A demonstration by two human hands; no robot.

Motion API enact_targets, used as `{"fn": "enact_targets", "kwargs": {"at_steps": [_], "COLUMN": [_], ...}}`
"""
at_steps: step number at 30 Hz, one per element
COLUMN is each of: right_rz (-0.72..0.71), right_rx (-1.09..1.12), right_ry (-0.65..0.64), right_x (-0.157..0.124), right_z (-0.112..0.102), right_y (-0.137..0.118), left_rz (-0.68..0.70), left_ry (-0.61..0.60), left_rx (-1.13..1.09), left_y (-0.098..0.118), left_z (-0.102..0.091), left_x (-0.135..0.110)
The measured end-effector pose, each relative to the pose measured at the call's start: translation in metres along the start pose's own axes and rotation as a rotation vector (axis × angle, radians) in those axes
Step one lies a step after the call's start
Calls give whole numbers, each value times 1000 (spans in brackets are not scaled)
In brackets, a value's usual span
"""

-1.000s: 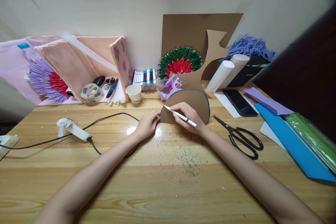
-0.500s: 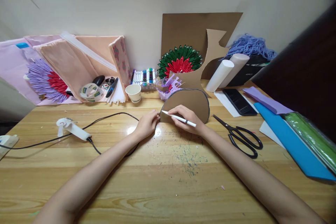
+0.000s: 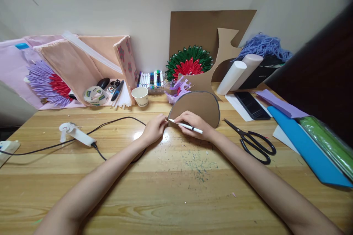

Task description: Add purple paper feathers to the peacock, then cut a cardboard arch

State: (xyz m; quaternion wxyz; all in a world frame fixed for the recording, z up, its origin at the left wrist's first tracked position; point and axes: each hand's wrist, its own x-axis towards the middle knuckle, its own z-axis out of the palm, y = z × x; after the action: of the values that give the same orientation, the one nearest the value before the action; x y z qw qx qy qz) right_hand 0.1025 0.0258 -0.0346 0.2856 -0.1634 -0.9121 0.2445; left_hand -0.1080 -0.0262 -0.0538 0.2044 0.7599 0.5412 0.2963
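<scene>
A rounded piece of brown cardboard (image 3: 200,108) with a dark line along its edge stands tilted up from the table in front of me. My left hand (image 3: 156,128) pinches its lower left edge; the fingertips are partly hidden. Between the fingers of my right hand (image 3: 194,125) is a white marker (image 3: 189,127) with a black band, its tip at the cardboard's left edge, close to my left fingers. The right hand rests against the cardboard's face.
Black scissors (image 3: 250,141) lie right of my right hand. A glue gun (image 3: 77,134) with its cord is at left. Behind stand a paper cup (image 3: 140,96), a marker set (image 3: 150,80) and a purple paper basket (image 3: 176,91). A phone (image 3: 252,105) lies at right.
My right hand with the marker has moved slightly left and down along the cardboard's left edge. My left hand stays in about the same place.
</scene>
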Motion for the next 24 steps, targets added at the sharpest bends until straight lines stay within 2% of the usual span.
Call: {"fn": "enact_targets", "kwargs": {"at_steps": [13,24], "right_rz": [48,125], "right_rx": [0,-6], "right_ry": [-128,-128], "right_x": [0,2], "right_z": [-5,-8], "right_y": [-5,-8], "left_rz": [-14,-41], "left_ry": [2,3], "left_rx": [-13,-57], "left_y": [1,1], "left_z": [0,0], "left_x": [0,0]}}
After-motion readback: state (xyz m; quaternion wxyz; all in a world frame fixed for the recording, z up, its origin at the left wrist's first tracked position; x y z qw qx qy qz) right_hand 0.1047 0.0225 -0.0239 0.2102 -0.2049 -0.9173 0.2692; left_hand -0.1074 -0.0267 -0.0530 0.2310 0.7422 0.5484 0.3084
